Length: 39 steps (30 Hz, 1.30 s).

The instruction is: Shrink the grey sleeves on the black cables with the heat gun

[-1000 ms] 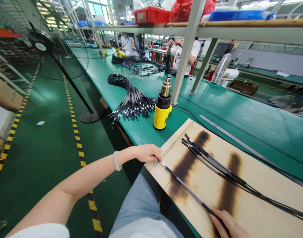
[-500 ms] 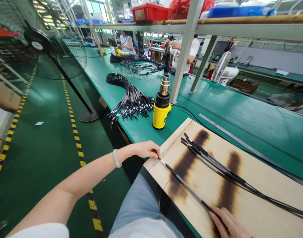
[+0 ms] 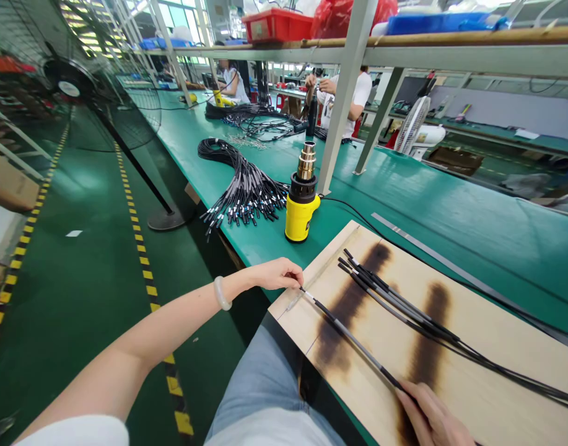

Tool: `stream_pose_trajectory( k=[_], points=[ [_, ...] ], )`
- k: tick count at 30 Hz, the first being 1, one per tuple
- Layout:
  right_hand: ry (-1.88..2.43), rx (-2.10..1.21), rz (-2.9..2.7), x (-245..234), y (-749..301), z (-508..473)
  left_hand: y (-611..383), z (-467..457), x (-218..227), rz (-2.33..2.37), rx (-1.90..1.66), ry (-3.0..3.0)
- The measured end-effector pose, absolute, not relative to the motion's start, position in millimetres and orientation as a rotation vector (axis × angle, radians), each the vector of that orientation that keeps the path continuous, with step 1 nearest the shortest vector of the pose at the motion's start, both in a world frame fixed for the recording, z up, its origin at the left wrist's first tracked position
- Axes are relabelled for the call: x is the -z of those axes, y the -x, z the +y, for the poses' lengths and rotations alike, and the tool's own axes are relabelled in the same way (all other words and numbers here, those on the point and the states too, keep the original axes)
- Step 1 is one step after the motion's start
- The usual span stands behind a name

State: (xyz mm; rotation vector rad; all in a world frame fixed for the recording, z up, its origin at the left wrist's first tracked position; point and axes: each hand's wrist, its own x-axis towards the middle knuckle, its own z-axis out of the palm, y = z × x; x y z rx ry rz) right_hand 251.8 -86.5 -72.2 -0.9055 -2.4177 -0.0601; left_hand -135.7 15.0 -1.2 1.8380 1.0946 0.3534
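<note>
Between my two hands a black and grey cable (image 3: 357, 342) runs straight over a pale wooden board (image 3: 480, 267) with dark scorch marks. My left hand (image 3: 280, 274) pinches the cable's tip at the board's far left corner. Lower right, my right hand (image 3: 431, 414) is closed on the same cable further along; part of that hand is cut off by the frame's bottom edge. Several similar cables (image 3: 418, 319) lie side by side on the board, to the right of the held one.
A yellow heat gun (image 3: 300, 207) stands nozzle-up on the green bench (image 3: 260, 248) beyond the board. Left of it lies a fanned bundle of black cables (image 3: 246, 183). A metal post (image 3: 346, 99) rises behind it. A floor fan (image 3: 121, 142) stands left; two people work farther back.
My left hand has shifted slightly right and away from me with the cable's tip. My right hand has moved a little to the right, still on the cable.
</note>
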Motion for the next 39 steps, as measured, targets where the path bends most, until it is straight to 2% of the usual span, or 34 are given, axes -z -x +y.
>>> stream_pose_trajectory(
  k=[5, 11, 16, 22, 35, 39],
  points=[
    [0.955, 0.153, -2.448, 63.2, -242.5, -81.6, 126.7, 21.7, 4.3, 1.15, -0.332, -2.017],
    [0.993, 0.08, -2.453, 85.7, -253.9, -81.3, 122.2, 18.5, 4.0, 1.23, -0.309, -2.165],
    [1.168, -0.042, -2.355, 98.0, -259.7, -82.0, 104.1, 1.3, 3.9, 1.522, -0.212, -2.326],
    [1.155, -0.085, -2.309, 95.8, -275.9, -91.5, 78.9, -10.5, 9.4, 1.88, 0.005, -2.366],
    [1.121, -0.184, -2.248, 88.0, -284.4, -95.5, 80.3, -9.8, 8.7, 1.873, -0.026, -2.318],
    [1.226, -0.317, -2.191, 84.5, -287.8, -95.5, 80.9, -8.8, 3.7, 1.862, 0.032, -2.339]
  ],
)
